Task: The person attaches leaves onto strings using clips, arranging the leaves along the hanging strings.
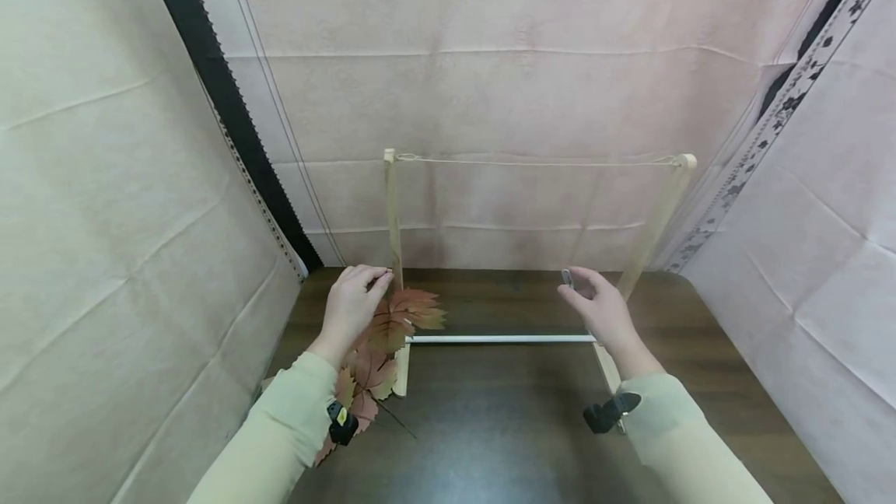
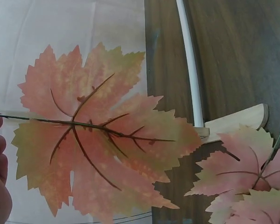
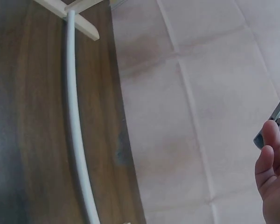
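My left hand [image 1: 351, 306] pinches the dark stem of an orange-red artificial leaf [image 2: 95, 140] beside the wooden frame's left post [image 1: 393, 216]. The leaf spreads out from the fingertips, its veined face filling much of the left wrist view. More leaves [image 1: 367, 379] lie on the table below that wrist. On the other side, my right hand [image 1: 605, 309] holds a small grey clip [image 3: 276, 116] between thumb and fingers, in front of the frame's right post [image 1: 654, 224]. A thin string [image 1: 532, 163] runs between the post tops, above both hands.
A white rod [image 1: 500, 339] joins the two feet of the frame low over the dark wooden table [image 1: 504, 426]. Pale cloth [image 1: 525, 99] hangs behind, with more cloth at the left and right sides. A thin dark stem [image 1: 397, 420] sticks out from the lower leaves.
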### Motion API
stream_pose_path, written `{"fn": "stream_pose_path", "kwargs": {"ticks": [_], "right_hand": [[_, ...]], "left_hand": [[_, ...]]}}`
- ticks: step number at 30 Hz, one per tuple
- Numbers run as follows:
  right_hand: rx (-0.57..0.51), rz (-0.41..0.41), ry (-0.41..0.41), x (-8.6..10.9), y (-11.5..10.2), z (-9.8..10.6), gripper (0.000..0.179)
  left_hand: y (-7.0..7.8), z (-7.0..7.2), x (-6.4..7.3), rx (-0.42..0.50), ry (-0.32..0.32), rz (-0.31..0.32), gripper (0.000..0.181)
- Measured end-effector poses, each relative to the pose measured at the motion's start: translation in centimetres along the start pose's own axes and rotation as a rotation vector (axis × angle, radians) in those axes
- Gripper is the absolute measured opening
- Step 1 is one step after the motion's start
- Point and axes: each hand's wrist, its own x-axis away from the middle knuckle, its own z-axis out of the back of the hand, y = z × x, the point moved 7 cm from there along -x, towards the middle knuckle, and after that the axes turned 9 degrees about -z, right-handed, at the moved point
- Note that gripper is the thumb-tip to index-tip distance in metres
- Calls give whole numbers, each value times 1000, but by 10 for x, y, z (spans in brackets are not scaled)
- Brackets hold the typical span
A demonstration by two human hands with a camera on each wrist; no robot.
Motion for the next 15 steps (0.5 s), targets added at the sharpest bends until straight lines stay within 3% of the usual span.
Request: {"fn": "stream_pose_path", "kwargs": {"ticks": [7,15], "right_hand": [[-17,10,-15,-1,-10,0,65],[-26,39,-7,-4,-21,2,63]], "left_hand": [[8,-6,-5,3,-41,-15,22],[16,-10,-16,14,-42,-28,24]]}}
